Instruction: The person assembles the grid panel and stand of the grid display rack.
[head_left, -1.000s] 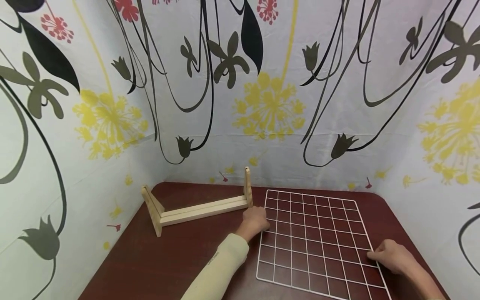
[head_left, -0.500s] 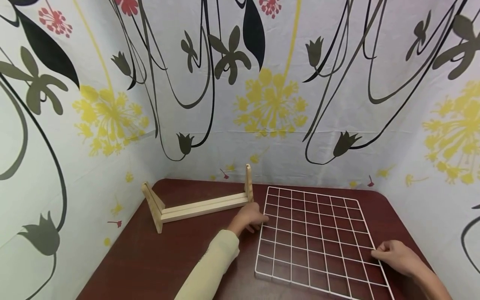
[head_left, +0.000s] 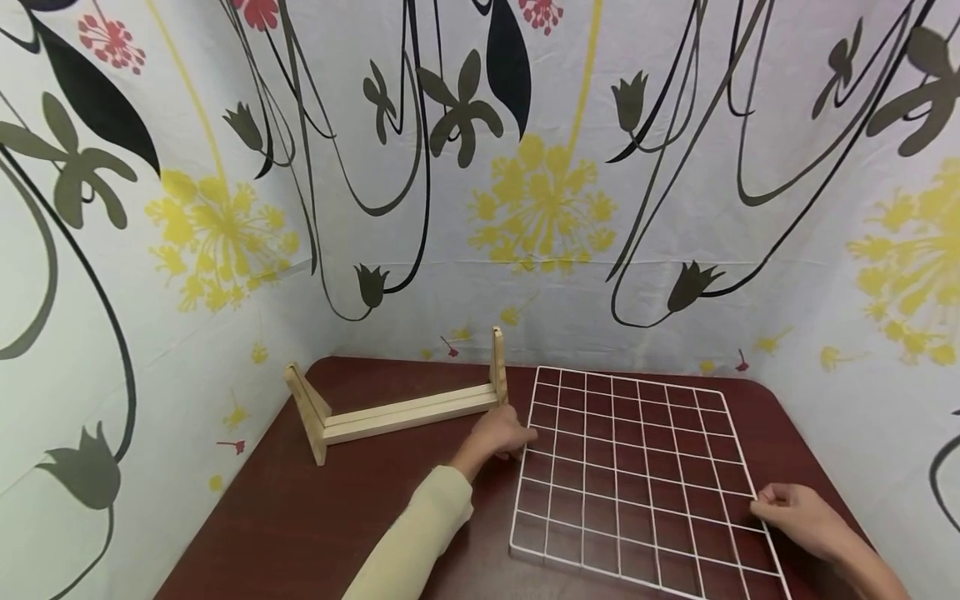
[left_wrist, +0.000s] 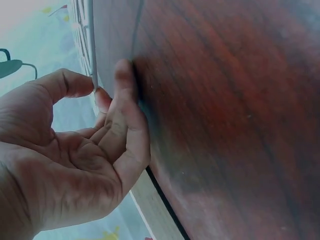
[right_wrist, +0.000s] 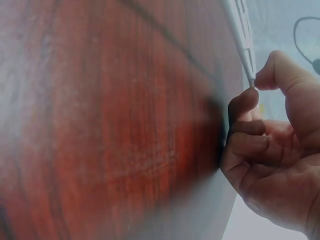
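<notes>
I see the white wire grid [head_left: 637,475] lying on the right half of the dark red tabletop [head_left: 315,525], its left edge lifted slightly. My left hand [head_left: 498,435] pinches that left edge between thumb and fingers [left_wrist: 102,97]; my right hand [head_left: 798,512] pinches the right edge near the front corner, thumb on top. Just left of the grid stands a wooden rack [head_left: 397,408], well back toward the flowered cloth wall [head_left: 540,208].
</notes>
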